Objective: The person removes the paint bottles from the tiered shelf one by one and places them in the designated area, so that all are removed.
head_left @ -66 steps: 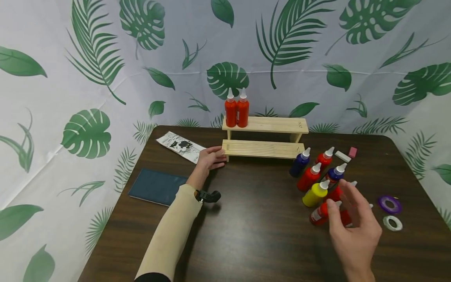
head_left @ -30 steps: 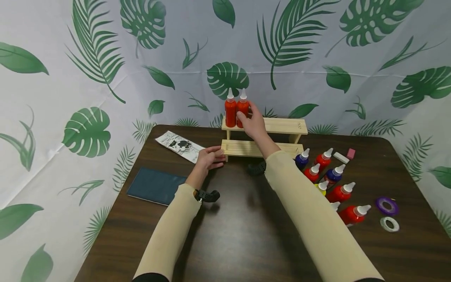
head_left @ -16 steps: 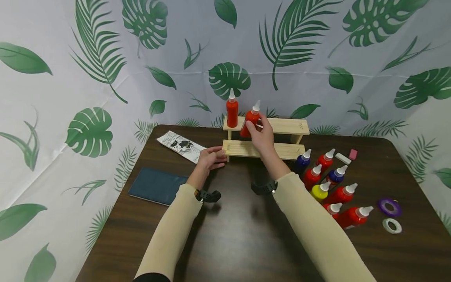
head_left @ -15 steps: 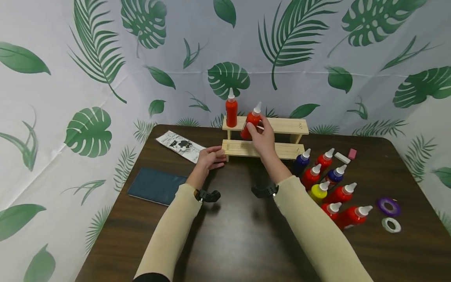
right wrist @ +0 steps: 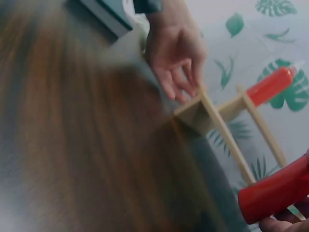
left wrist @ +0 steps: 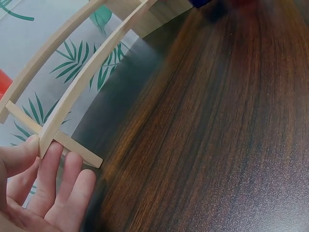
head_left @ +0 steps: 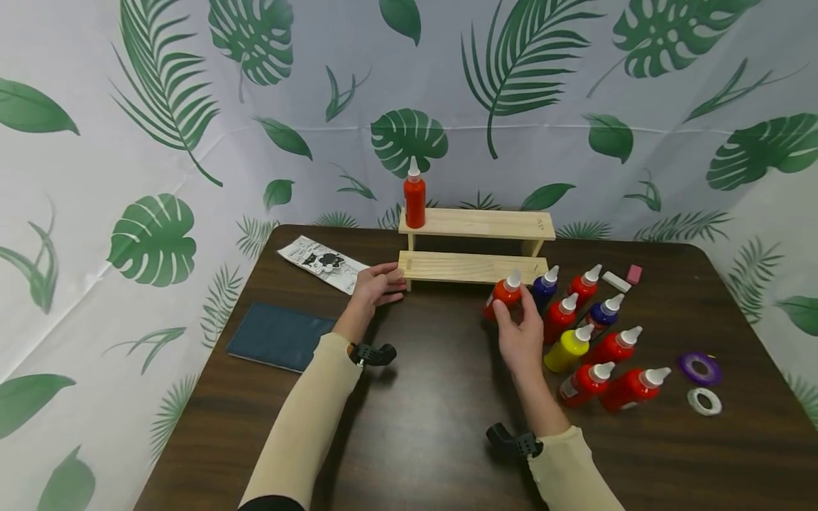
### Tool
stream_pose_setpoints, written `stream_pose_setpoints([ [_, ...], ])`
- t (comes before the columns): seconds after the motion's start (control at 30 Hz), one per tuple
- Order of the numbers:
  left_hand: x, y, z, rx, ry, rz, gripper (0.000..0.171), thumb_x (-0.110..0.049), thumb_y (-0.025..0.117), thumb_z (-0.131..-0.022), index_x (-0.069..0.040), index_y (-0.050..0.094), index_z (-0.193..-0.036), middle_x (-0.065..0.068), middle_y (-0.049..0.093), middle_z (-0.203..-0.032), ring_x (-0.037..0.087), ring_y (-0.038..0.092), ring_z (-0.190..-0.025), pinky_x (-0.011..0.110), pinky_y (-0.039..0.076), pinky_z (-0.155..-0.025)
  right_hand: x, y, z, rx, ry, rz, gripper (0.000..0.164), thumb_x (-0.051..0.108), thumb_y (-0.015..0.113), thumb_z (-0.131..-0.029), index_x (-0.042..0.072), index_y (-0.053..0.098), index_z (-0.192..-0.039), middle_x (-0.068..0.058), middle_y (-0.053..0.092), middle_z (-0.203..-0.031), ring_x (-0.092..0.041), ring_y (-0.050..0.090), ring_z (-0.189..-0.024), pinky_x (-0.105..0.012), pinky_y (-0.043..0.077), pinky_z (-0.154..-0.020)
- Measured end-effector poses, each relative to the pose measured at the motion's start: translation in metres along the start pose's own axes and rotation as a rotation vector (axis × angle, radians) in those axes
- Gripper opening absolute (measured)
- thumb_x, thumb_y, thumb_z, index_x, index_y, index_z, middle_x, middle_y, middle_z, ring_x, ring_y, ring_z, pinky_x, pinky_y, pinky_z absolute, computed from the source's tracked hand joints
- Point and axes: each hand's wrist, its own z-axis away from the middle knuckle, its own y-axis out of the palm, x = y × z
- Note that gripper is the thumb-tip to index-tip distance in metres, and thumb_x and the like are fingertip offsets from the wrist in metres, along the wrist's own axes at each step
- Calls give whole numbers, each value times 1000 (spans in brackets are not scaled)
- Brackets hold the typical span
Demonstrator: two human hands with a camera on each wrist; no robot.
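My left hand (head_left: 378, 285) pinches the left end of a two-tier wooden shelf (head_left: 473, 267). In the left wrist view the thumb lies on the board's end and a fingertip (left wrist: 52, 150) sits beneath it. My right hand (head_left: 520, 330) holds a red squeeze bottle (head_left: 501, 297) with a white nozzle cap, slightly tilted, in front of the shelf's right part. The held bottle (right wrist: 273, 193) shows at the lower right of the right wrist view. Another red bottle (head_left: 415, 202) stands on the upper tier's left end.
Right of my right hand stand several bottles: blue (head_left: 544, 289), red (head_left: 559, 316) and yellow (head_left: 568, 349). Beyond them lie a purple tape roll (head_left: 700, 368), a white roll (head_left: 704, 402) and two small blocks. A dark notebook (head_left: 277, 336) and a printed packet (head_left: 324, 263) lie left.
My right hand reached to the upper tier, took the right-hand red bottle off it and carried it down and right, toward the other bottles. My left hand stays at the shelf's end.
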Motion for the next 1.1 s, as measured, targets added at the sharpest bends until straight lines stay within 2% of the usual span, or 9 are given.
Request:
stream_pose_setpoints([
  [0.2,1,-1,-1,6,-8,5,35,-18,70,-89,-12,65,-122,17,69,-110,20,70,-86,32,59,-69,-18,-6,7,-68,32,53,55,14,59,-96,6,37,-146,-15,40,-148,-31,36,-137,-52,36,-107],
  [0.33,1,-1,-3,10,-13,10,35,-18,70,-89,-13,65,-123,19,67,-112,20,71,-85,32,59,-69,-26,-9,5,-62,62,82,55,16,57,-97,9,35,-147,-12,38,-150,-29,33,-139,-51,34,-108],
  [0.5,1,0,-3,3,-9,13,34,-18,70,-89,-12,65,-122,17,69,-108,19,71,-83,34,59,-71,-30,-9,2,-55,42,97,56,17,57,-97,10,34,-148,-12,37,-150,-29,32,-139,-52,34,-108],
  [0.73,0,1,-2,-5,-16,10,35,-18,71,-88,-12,65,-122,15,70,-104,20,70,-84,34,59,-72,-29,-9,-1,-54,40,108,57,14,57,-97,11,33,-148,-11,37,-150,-27,32,-140,-52,34,-108],
  [0.97,-1,1,-2,-7,-20,11,34,-18,71,-88,-12,66,-121,13,71,-101,20,70,-85,32,59,-70,-18,-12,-2,-45,50,100,60,14,57,-97,13,29,-150,-9,32,-153,-26,29,-141,-49,29,-112],
  [1.1,-3,0,0,-6,-27,16,34,-18,71,-88,-13,66,-121,13,71,-101,19,71,-84,33,59,-71,-4,-14,0,-64,-17,91,61,18,59,-96,14,31,-150,-6,34,-152,-22,32,-140,-45,28,-113],
])
